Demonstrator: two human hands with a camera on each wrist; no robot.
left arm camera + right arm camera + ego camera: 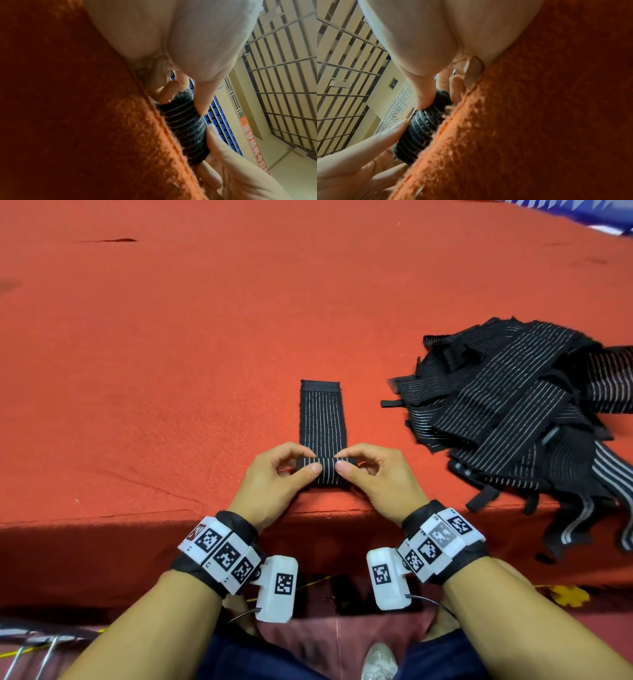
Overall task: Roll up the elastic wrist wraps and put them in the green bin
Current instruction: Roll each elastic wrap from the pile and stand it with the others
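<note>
Pinching the rolled end of a black, white-striped wrist wrap [323, 422], left hand [274, 474] and right hand [376, 477] curl round it.

The only writing I can make out is on a long orange-red banner [254, 143] hanging on the pale wall seen past my left wrist: a row of large white Chinese characters runs along it, of which I read roughly "逐梦扬帆" and then "今日", though the blur makes me unsure and the rest is cut off at the end of the banner. The white plastic blocks strapped to my wrists [219, 554] [442, 537] and the two white camera housings [277, 587] [387, 580] carry square black-and-white coded markers, not letters or numbers. The black striped elastic wraps and the orange felt cloth show no label I can read.
</note>
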